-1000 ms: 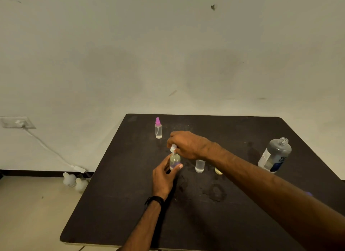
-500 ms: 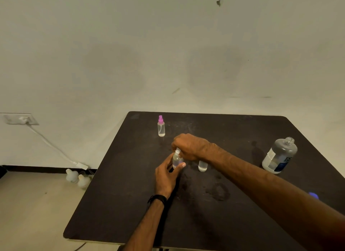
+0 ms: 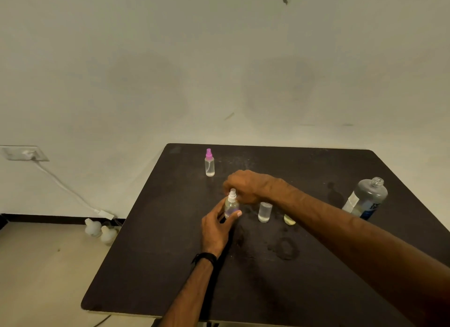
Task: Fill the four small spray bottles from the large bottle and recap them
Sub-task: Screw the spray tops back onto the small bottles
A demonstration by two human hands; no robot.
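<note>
My left hand [image 3: 218, 225] grips a small clear spray bottle [image 3: 231, 206] standing near the middle of the black table [image 3: 170, 265]. My right hand [image 3: 248, 185] reaches over it, fingers curled round its white spray cap [image 3: 232, 193]. Another small bottle [image 3: 209, 163] with a pink cap stands behind, toward the far left. An uncapped small bottle [image 3: 264, 211] holding clear liquid stands just right of my hands. A yellowish piece [image 3: 289, 220] shows beside my right forearm, mostly hidden. The large grey bottle [image 3: 366, 197], uncapped, stands at the right.
Dark wet marks [image 3: 285, 248] lie on the table in front of the bottles. Left of the table, on the floor, sit two white bulb-like objects [image 3: 99, 230]; a white cable [image 3: 63, 188] runs to a wall socket [image 3: 23, 153].
The white cap has come down onto the bottle held in my left hand, and my right hand stays curled over it. The view has shifted slightly.
</note>
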